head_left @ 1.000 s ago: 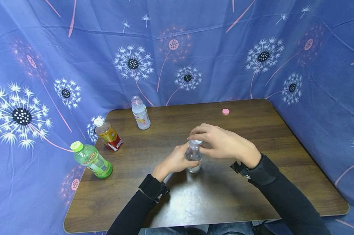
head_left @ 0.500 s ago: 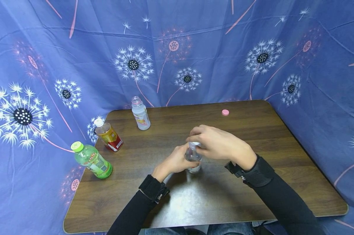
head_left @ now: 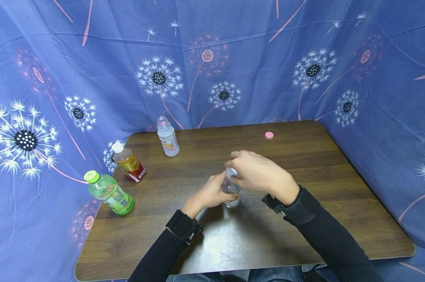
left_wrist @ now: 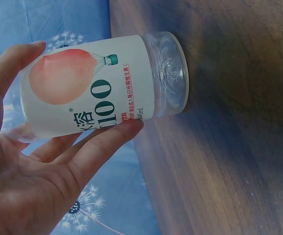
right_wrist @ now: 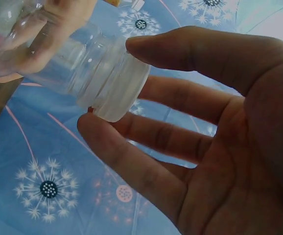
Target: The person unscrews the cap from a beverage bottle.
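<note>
Near the middle of the surface (head_left: 325, 203): a clear bottle (head_left: 230, 187), roughly upright, its base low by the wood.
Left hand (head_left: 209, 192): grasping the clear bottle round its body, thumb on one side and fingers on the other.
Right hand (head_left: 259, 172): thumb and fingers pinching the whitish cap (right_wrist: 124, 88) at the bottle's neck.
Label (left_wrist: 90, 85): white, printed with a peach-coloured fruit and dark green lettering.
Left side: a green bottle (head_left: 114, 197) with a lime cap, and just behind it a brown-drink bottle (head_left: 130, 166) with a white cap.
Far edge, left: a pale bottle (head_left: 168, 141) with a pink ring at its neck.
Far edge, right: a pink cap (head_left: 269, 135) lying flat.
Backdrop: blue cloth (head_left: 258, 70) with dandelions.
</note>
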`<state>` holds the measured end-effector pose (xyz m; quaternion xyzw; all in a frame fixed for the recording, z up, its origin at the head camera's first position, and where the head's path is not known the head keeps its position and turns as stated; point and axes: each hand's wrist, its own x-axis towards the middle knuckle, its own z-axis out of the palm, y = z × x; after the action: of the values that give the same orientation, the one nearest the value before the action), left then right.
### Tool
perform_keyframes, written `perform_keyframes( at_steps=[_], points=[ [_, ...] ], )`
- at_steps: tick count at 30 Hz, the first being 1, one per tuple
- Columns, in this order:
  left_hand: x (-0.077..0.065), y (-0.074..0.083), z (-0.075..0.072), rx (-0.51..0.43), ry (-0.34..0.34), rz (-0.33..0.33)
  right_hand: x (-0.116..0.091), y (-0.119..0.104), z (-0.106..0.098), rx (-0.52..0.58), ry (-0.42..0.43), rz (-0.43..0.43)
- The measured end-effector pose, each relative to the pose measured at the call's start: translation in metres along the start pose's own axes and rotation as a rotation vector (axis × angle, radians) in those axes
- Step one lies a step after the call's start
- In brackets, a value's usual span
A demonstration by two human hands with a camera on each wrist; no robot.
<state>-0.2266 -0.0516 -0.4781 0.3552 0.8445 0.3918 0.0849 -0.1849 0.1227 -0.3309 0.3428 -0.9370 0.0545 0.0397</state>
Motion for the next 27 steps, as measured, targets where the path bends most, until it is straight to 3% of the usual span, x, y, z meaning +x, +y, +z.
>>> perform_keyframes(
  at_steps=[6, 10, 13, 20, 27],
  points=[
    [-0.0005, -0.0001, -0.0011, 0.017, 0.010, 0.005, 0.0032, -0.0032, 0.0025, -0.022, -0.002, 0.106],
    [-0.0004, 0.0001, -0.0006, 0.026, 0.017, 0.005, 0.0037, -0.0024, 0.0023, -0.024, -0.001, 0.127],
    [-0.0002, -0.0003, 0.0008, 0.014, 0.008, 0.003, 0.0018, -0.0001, 0.0000, -0.004, -0.014, 0.083],
    [-0.0019, -0.0018, 0.0029, -0.007, -0.003, -0.007, 0.0011, 0.0043, -0.0046, 0.111, -0.075, -0.137],
    [-0.0025, -0.0010, 0.0014, -0.015, -0.009, -0.018, 0.0049, 0.0064, -0.0048, 0.146, -0.120, -0.164]
  ],
)
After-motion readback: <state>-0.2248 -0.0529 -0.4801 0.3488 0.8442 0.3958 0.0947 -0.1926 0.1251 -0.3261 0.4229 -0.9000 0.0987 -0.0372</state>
